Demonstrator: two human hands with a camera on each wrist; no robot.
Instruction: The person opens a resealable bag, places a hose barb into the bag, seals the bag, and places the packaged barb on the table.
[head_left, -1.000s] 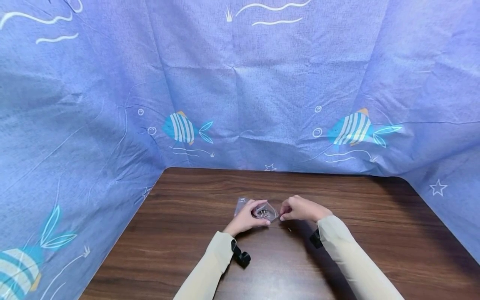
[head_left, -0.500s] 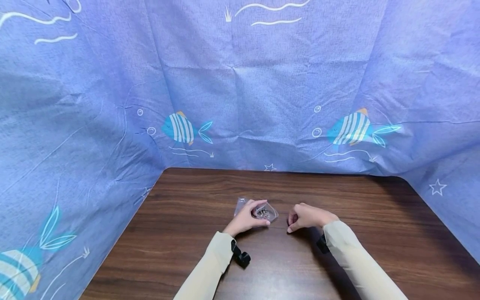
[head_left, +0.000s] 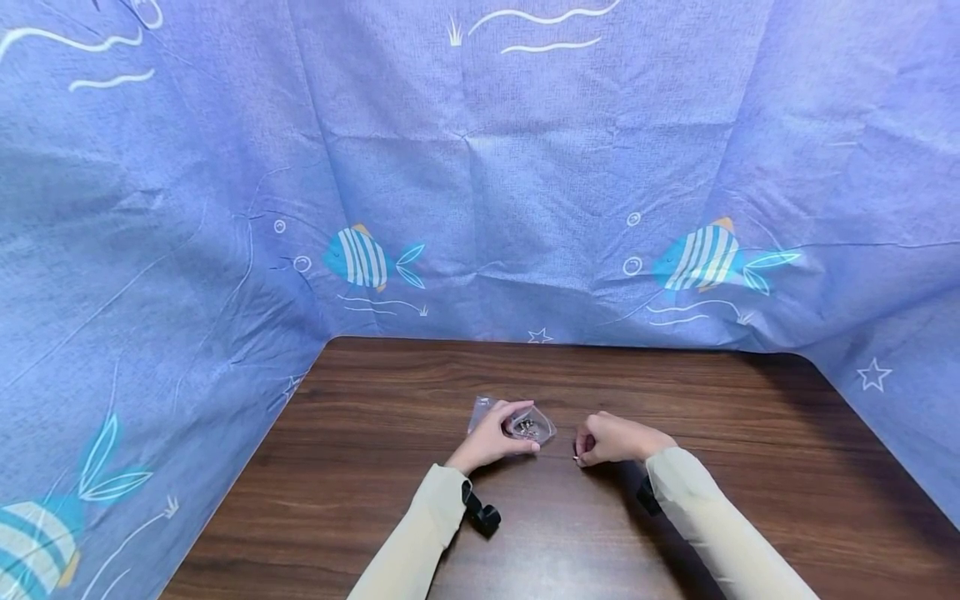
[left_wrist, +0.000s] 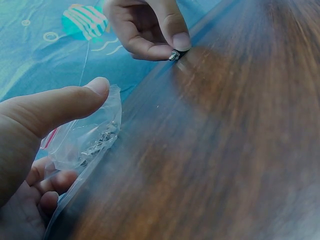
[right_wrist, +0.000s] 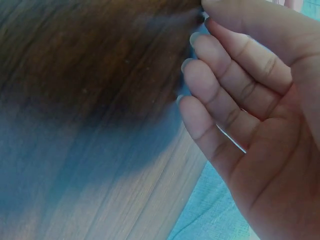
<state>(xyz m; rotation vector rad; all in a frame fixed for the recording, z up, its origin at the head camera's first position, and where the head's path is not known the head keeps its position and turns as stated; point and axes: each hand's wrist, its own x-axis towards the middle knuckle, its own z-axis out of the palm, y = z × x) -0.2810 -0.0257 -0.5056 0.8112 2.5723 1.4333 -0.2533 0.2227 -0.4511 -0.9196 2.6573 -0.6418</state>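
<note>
My left hand (head_left: 491, 437) curls round a clear zip bag (left_wrist: 67, 145) lying on the table, thumb and fingers on either side of its spread mouth. Inside the bag lie several small shiny metal pieces (left_wrist: 101, 141), too small to tell their exact kind. To the right of the bag, my right hand (head_left: 617, 437) is low over the table. Its thumb and index finger pinch one small metal piece (left_wrist: 174, 55), which shows at the fingertips in the left wrist view. In the right wrist view the other fingers (right_wrist: 202, 82) are bent, and the pinched tips are cut off at the top edge.
The brown wood-grain table (head_left: 375, 475) reaches back to a blue cloth (head_left: 540, 208) printed with fish, hanging behind and at the sides. The bag's flat end (head_left: 481, 407) sticks out behind my left hand. A black wrist strap (head_left: 480, 510) sits on my left wrist.
My right hand has moved from the bag's edge rightward and toward me, to where a small piece lay on the table, and now pinches that metal piece. My left hand has stayed on the bag.
</note>
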